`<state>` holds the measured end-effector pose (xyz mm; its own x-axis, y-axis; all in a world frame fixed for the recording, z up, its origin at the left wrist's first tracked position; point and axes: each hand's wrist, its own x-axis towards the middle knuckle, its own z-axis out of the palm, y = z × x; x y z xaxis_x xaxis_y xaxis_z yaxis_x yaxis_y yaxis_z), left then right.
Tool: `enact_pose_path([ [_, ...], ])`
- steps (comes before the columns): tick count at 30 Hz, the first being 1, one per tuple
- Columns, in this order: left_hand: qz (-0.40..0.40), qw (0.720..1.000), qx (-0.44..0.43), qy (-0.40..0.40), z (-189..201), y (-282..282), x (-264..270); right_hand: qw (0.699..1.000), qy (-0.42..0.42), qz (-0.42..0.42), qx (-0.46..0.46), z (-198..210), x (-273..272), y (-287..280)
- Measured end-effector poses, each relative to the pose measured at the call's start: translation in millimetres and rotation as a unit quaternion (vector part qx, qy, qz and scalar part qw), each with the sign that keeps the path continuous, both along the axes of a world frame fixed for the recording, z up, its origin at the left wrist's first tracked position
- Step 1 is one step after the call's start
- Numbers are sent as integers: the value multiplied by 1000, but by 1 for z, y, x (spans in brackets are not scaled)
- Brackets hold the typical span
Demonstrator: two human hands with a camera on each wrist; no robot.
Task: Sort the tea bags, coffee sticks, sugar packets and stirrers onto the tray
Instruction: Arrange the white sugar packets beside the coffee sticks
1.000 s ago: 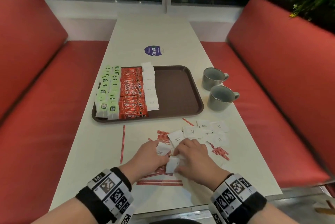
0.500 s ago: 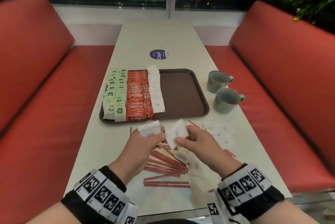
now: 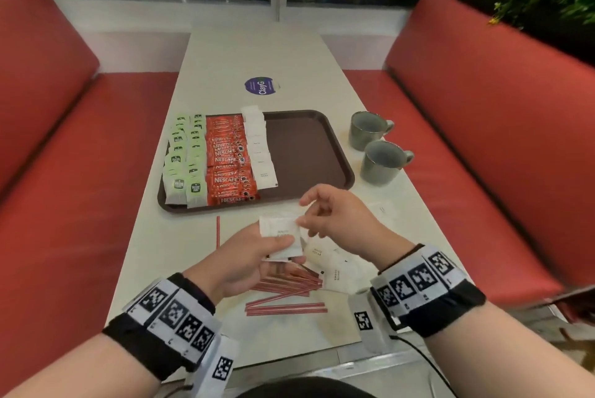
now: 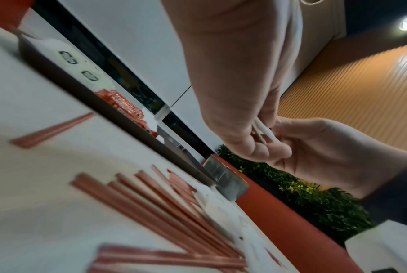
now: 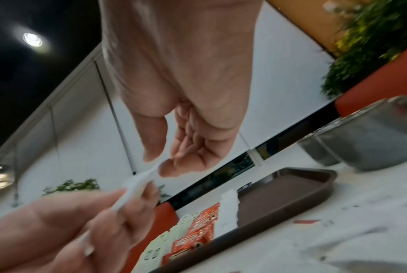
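A brown tray [image 3: 309, 153] holds rows of green tea bags [image 3: 185, 159], red coffee sticks [image 3: 228, 159] and white sugar packets [image 3: 260, 149] on its left half. Just in front of the tray, above the table, my left hand [image 3: 244, 256] holds a small stack of white sugar packets [image 3: 280, 235] between thumb and fingers. My right hand [image 3: 335, 217] pinches the right edge of that stack's top packet [image 5: 139, 182]. Red stirrers [image 3: 286, 288] and loose sugar packets [image 3: 335, 268] lie on the table under the hands.
Two grey mugs [image 3: 380, 148] stand right of the tray. One lone stirrer [image 3: 218, 231] lies left of my hands. A purple sticker [image 3: 260, 86] marks the table beyond the tray. Red bench seats flank the white table [image 3: 251, 53].
Both hands rose from the pile on the table with sugar packets. The packets held apart half a second ago are now together in my left hand, my right hand pinching the edge.
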<state>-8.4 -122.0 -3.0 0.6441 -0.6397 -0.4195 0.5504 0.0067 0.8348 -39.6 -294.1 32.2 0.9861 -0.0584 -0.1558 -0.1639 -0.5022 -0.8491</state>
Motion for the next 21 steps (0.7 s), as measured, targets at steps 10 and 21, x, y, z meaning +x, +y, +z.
enact_pose_path([
  [10,117,990,19,77,-19,50,8,904,139,33,-403,-78,-58,-47],
  [21,103,990,69,73,-18,27,5,953,104,-8,-283,-76,-52,-45],
])
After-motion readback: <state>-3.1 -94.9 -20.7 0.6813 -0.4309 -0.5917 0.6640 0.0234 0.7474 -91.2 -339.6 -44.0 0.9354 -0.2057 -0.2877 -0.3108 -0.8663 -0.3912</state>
